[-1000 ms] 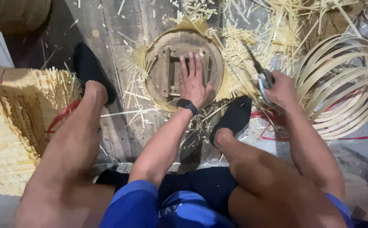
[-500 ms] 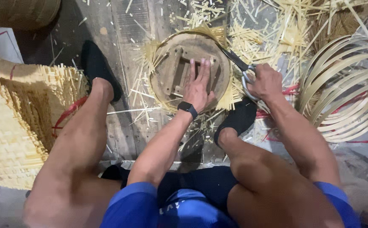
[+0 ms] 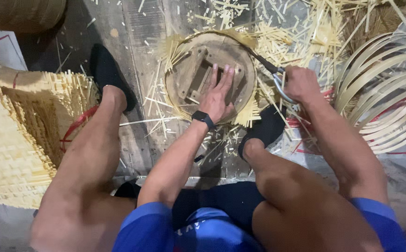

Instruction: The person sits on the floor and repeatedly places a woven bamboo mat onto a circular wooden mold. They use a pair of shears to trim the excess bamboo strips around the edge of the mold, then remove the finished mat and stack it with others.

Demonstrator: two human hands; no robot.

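Observation:
My left hand (image 3: 219, 93) lies flat, fingers spread, on a round wooden form (image 3: 189, 70) that sits on the floor. Pale woven bamboo strips (image 3: 247, 112) stick out from under the form all around its edge. My right hand (image 3: 301, 84) grips a pair of metal shears (image 3: 270, 74), whose dark blades reach the form's right rim. A black watch (image 3: 204, 118) sits on my left wrist. My feet, in black shoes (image 3: 109, 74), rest on either side of the form.
A stack of woven bamboo mats (image 3: 11, 140) with a red tie lies at the left. Coiled bamboo hoops (image 3: 385, 93) lie at the right. Cut strip scraps (image 3: 296, 28) litter the dark plank floor. A round basket (image 3: 21, 14) shows at top left.
My right hand with the shears has moved left, from beside the hoops to the form's right rim. My left hand stays pressed on the form.

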